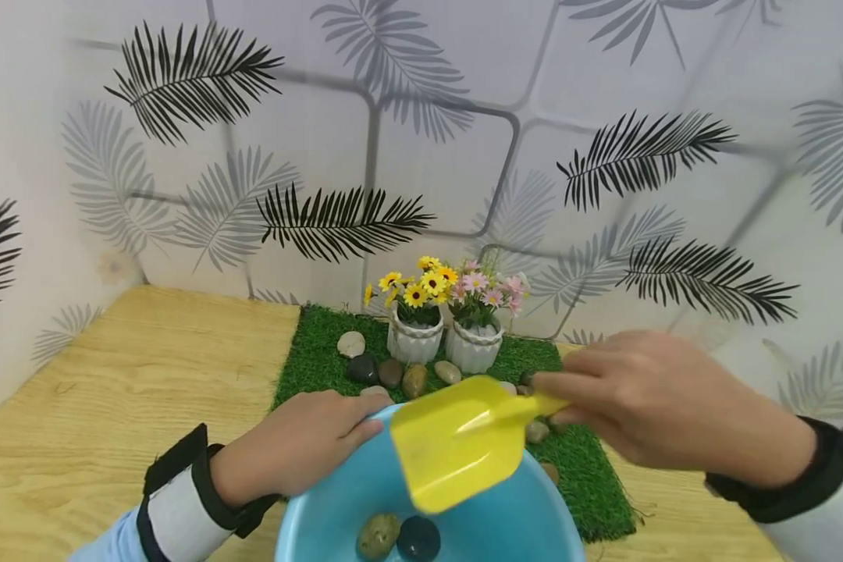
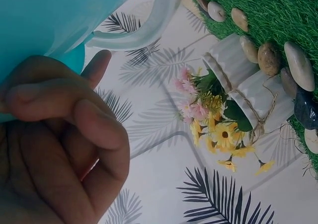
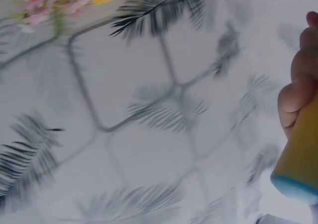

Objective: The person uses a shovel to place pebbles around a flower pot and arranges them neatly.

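Note:
My right hand (image 1: 646, 398) grips a yellow toy shovel (image 1: 464, 445) by its handle and holds it over a light blue bucket (image 1: 344, 499). In the right wrist view, fingers (image 3: 300, 95) curl round the yellow handle (image 3: 300, 149), which has a blue end. No stone shows on the shovel's blade. My left hand (image 1: 309, 441) holds the bucket's rim at its far left, thumb over the edge; its curled fingers show against the outside in the left wrist view. A speckled olive stone (image 1: 378, 535) and a black stone (image 1: 418, 538) lie side by side inside the bucket.
Behind the bucket lies a green grass mat (image 1: 316, 343) on a wooden table (image 1: 147, 375). Two white pots, with yellow flowers (image 1: 425, 285) and pink flowers (image 1: 488, 289), stand at its back. Several stones, including a white stone (image 1: 351, 344), lie before them. A patterned wall (image 1: 449, 187) rises behind.

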A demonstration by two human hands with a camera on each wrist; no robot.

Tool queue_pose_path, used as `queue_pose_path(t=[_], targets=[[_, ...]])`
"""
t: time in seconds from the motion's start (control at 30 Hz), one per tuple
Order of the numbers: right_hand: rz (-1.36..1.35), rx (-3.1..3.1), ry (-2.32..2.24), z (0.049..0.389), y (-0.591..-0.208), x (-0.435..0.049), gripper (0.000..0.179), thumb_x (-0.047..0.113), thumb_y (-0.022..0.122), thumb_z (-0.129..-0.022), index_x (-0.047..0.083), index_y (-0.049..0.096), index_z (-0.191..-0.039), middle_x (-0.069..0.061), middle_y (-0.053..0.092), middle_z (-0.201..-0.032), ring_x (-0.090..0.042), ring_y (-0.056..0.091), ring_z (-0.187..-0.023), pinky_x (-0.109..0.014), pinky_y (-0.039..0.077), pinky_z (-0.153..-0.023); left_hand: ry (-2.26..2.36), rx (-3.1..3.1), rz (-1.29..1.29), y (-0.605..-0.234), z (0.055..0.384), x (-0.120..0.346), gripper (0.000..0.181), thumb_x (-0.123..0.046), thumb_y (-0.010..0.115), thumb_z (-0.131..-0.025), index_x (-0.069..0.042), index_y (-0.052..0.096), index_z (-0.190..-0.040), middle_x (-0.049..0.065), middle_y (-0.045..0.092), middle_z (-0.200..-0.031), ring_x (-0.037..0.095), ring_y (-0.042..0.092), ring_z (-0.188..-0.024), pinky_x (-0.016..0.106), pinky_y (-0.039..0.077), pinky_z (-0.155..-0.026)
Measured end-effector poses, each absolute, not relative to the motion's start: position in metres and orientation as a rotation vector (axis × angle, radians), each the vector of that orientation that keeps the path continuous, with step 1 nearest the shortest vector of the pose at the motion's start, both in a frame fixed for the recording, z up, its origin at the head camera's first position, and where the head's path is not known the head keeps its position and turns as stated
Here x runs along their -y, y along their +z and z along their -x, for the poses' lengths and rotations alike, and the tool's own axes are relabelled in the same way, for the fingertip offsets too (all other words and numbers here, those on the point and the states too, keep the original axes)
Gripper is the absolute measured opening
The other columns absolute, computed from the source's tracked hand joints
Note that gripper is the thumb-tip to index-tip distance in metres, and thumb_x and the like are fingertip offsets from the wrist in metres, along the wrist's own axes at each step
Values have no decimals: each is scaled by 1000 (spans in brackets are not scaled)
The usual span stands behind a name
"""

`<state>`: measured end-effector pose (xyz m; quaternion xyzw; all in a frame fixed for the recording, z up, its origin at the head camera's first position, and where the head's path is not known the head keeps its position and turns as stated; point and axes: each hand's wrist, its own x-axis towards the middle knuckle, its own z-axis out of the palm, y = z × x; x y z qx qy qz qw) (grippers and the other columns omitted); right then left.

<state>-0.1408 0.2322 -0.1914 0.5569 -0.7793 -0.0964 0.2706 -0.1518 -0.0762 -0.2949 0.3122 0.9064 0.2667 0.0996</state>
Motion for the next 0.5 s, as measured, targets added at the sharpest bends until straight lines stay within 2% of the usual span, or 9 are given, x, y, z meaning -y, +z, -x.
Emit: queue_pose_path(t=[0.07, 0.13, 0.27, 0.37, 0.47, 0.5], targets=[[-1583, 2111, -506, 129, -192, -204, 12, 31, 64, -87, 20, 60, -82, 12, 47, -61, -3, 38, -49, -19, 32, -46, 781, -2685, -929, -294, 153, 76, 17, -31, 38, -103, -25, 53, -108, -7, 48, -63, 4, 51, -53, 25, 42, -55], [-1665, 2094, -774, 121, -198, -181, 19, 28, 70, -80, 22, 53, -76, 11, 39, -57, -5, 33, -48, -21, 26, -47, 770, -2697, -943, -294, 154, 76, 19, -31, 38, -103, -24, 53, -111, -8, 49, -64, 3, 50, -55, 25, 41, -57], [-1831, 1963, -1064, 115, -223, -150, 39, 29, 62, -89, 25, 38, -58, 8, 22, -52, -9, 18, -45, -28, 14, -48, 770, -2700, -950, -293, 153, 77, 20, -31, 37, -103, -24, 53, -114, -9, 52, -66, 2, 52, -57, 26, 42, -58], [-1973, 1883, -1128, 113, -242, -134, 50, 37, 54, -94, 25, 26, -54, 5, 14, -53, -13, 9, -49, -31, 9, -52, 773, -2693, -944, -294, 152, 77, 21, -30, 37, -103, -25, 53, -116, -10, 54, -69, 1, 53, -58, 25, 43, -59], [-2096, 1815, -1222, 111, -256, -120, 48, 41, 48, -96, 26, 27, -55, 6, 17, -53, -14, 9, -52, -31, 9, -52, 787, -2682, -948, -295, 151, 77, 23, -30, 37, -103, -24, 52, -120, -11, 57, -74, 0, 55, -61, 26, 44, -61], [-2141, 1806, -1241, 111, -259, -116, 46, 42, 47, -96, 27, 31, -55, 7, 21, -52, -13, 11, -50, -30, 10, -52, 790, -2681, -945, -295, 151, 77, 24, -30, 37, -103, -24, 52, -121, -11, 58, -76, 0, 56, -63, 26, 44, -62]])
